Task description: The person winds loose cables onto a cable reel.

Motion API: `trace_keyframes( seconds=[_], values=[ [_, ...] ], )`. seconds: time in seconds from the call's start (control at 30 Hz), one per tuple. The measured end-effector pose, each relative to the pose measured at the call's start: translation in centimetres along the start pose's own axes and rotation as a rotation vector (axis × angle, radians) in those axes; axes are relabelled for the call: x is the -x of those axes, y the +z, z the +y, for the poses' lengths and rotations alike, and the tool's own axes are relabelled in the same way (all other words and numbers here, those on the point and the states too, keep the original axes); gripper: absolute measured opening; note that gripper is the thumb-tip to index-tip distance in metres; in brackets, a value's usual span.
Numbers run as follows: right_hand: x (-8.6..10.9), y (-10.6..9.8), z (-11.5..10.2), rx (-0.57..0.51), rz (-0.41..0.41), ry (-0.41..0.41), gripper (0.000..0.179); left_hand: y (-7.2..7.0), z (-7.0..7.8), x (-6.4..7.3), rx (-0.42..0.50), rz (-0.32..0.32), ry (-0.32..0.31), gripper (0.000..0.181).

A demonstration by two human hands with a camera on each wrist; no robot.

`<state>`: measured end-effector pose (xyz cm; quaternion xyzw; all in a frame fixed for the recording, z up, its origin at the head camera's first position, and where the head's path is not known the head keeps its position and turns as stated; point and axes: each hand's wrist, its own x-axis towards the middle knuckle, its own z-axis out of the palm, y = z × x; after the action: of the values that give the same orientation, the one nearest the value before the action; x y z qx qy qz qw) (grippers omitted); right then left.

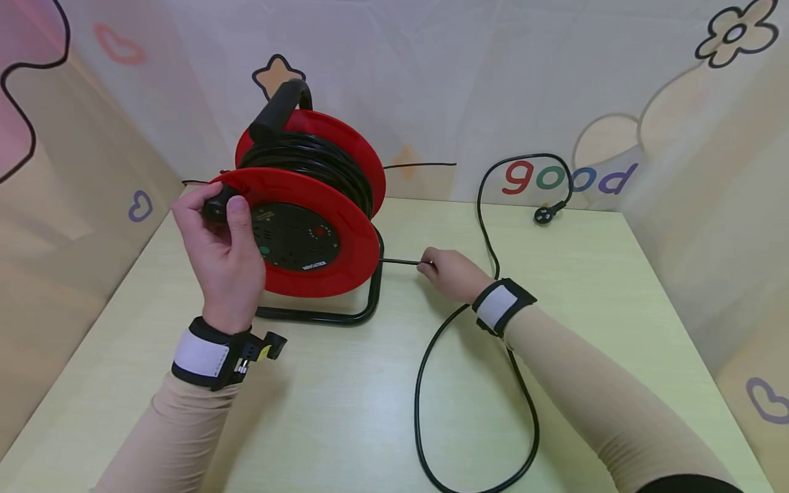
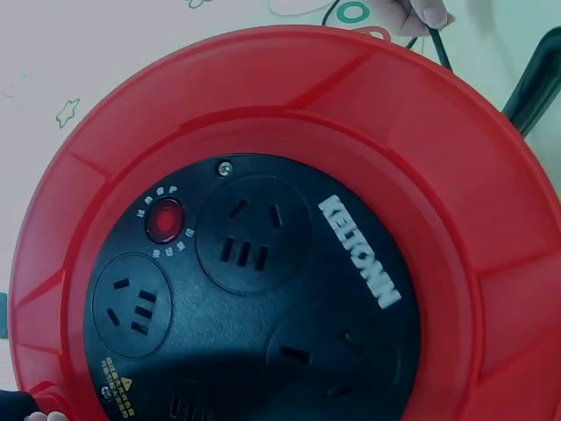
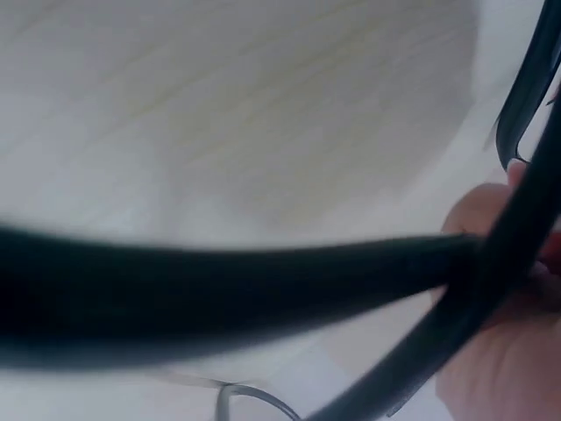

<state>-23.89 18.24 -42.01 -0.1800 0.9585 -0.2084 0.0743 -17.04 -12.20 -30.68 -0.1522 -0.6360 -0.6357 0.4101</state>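
A red cable reel (image 1: 364,257) with black cable (image 1: 308,159) wound between its discs stands on a black tube frame at the left of the table. My left hand (image 1: 224,257) grips the black crank knob (image 1: 216,205) on the front disc's left edge. To the right of the reel, my right hand (image 1: 459,274) pinches the cable where it leaves the drum. The loose cable loops on the table below that hand, and its black plug (image 1: 544,215) lies at the back right. In the left wrist view, the socket panel (image 2: 254,289) shows a red switch.
A black carry handle (image 1: 280,113) tops the reel, and the frame's foot (image 1: 314,317) rests on the pale table (image 1: 345,411). Printed cloth walls (image 1: 431,82) stand behind and at both sides. In the right wrist view, the cable (image 3: 219,298) crosses close to the camera, blurred.
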Motion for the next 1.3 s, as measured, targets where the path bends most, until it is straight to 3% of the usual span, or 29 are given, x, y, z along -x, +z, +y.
trace_keyframes(
  seconds=[0.17,0.57,0.93,1.13,1.3],
  values=[
    [0.3,-0.1,0.3,-0.015,-0.019,0.021,0.021,0.3,-1.0,0.1,-0.039,-0.047,0.003,0.03],
    [0.6,-0.4,-0.2,-0.013,-0.042,0.006,0.022,2.1,-0.6,1.1,-0.136,-0.18,0.04,0.034],
    [0.7,-0.3,0.3,0.013,-0.044,-0.002,0.022,3.4,-0.4,2.0,-0.169,-0.243,0.078,0.032],
    [0.7,-0.5,0.0,0.0,-0.055,0.011,0.02,4.3,-0.5,2.9,-0.178,-0.294,0.095,0.038],
    [0.8,-0.7,0.2,-0.022,-0.055,0.017,0.02,5.2,-1.0,4.5,-0.199,-0.39,0.096,0.037]
  ],
)
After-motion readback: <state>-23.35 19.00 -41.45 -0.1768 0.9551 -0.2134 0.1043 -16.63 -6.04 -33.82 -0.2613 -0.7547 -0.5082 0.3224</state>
